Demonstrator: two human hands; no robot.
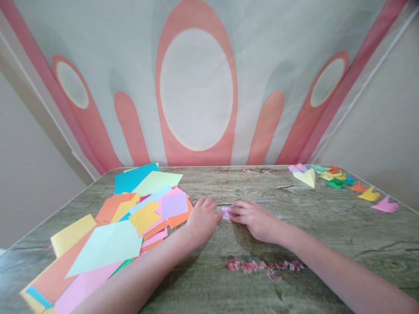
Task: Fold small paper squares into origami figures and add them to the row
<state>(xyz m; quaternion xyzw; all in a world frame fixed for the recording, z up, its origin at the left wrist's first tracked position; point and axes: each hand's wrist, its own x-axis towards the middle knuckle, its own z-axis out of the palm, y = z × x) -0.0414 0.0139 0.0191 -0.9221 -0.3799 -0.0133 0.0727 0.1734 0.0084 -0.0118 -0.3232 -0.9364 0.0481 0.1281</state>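
A small folded piece of light purple paper (225,213) lies on the table at the centre, between my two hands. My left hand (203,218) holds it down at its left edge with the thumb, the other fingers reaching forward on the table. On its right side the fingertips of my right hand (253,220) grip the paper and cover part of it. The right thumb is mostly hidden. Close by the left hand, a flat light purple sheet (174,205) tops the pile of coloured paper.
Loose coloured sheets, among them a pale green one (108,244) and a teal one (132,178), spread over the left side. Several folded paper figures, such as a pink one (386,205) and a yellow one (369,193), line the far right. A patterned curtain (196,157) hangs behind the wood-patterned table (203,279).
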